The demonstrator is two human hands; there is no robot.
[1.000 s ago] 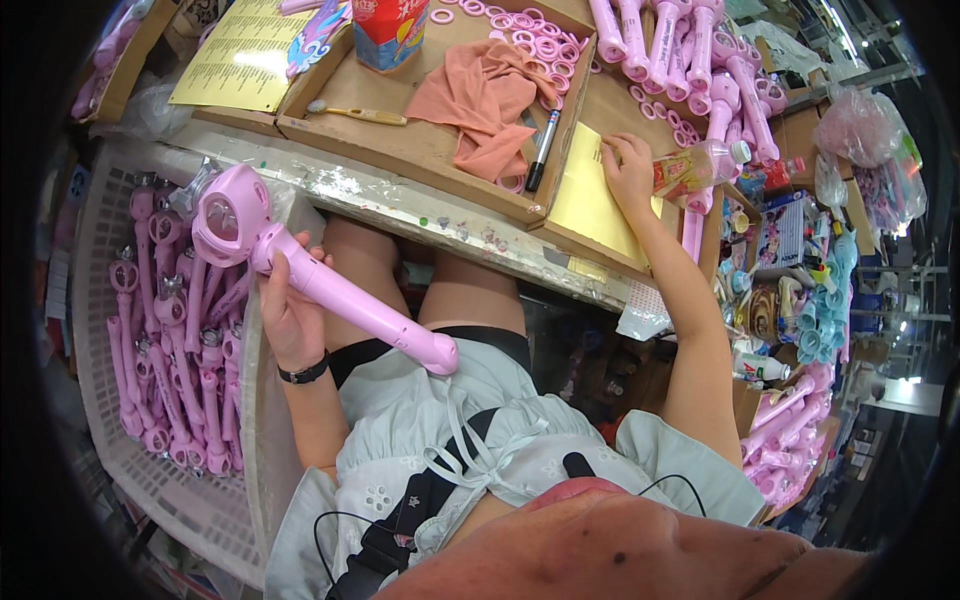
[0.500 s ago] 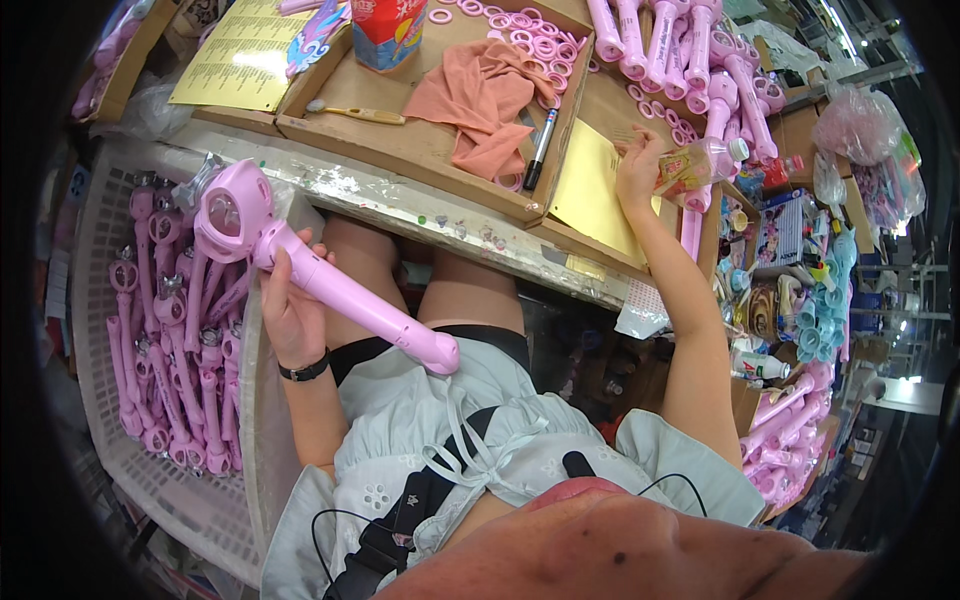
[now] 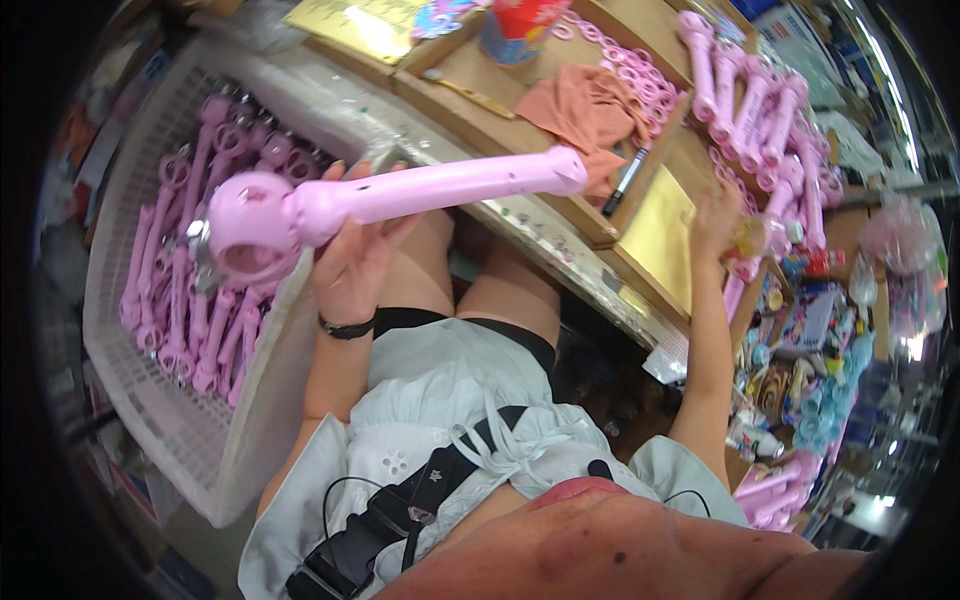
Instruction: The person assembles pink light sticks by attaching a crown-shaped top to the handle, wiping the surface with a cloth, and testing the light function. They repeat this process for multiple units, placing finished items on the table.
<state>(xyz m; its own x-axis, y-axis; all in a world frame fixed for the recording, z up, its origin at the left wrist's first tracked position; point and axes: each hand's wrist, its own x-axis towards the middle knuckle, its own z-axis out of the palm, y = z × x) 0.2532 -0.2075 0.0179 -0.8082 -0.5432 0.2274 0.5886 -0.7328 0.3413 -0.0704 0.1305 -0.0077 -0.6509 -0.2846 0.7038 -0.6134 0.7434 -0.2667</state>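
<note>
At centre frame the left hand (image 3: 352, 262) grips a pink wand toy (image 3: 385, 200). At upper right the right hand (image 3: 716, 212) rests on the wooden tray (image 3: 560, 205) beside a yellow sheet (image 3: 660, 235).

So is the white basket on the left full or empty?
Partly full. The white basket holds a layer of pink wands at the far end, while bare mesh shows nearer. The left hand holds one wand above it.

- Top (image 3: 450, 390): pale blue-grey, short slvs, small white embroidered flower nr hem.
- Shorts (image 3: 500, 325): black, edge showing under top.
- Left wrist: thin black band (image 3: 347, 327).
- Chest: black strap w/ buckle (image 3: 420, 500), thin black cable looping beside it.
- Forearms bare.
</note>
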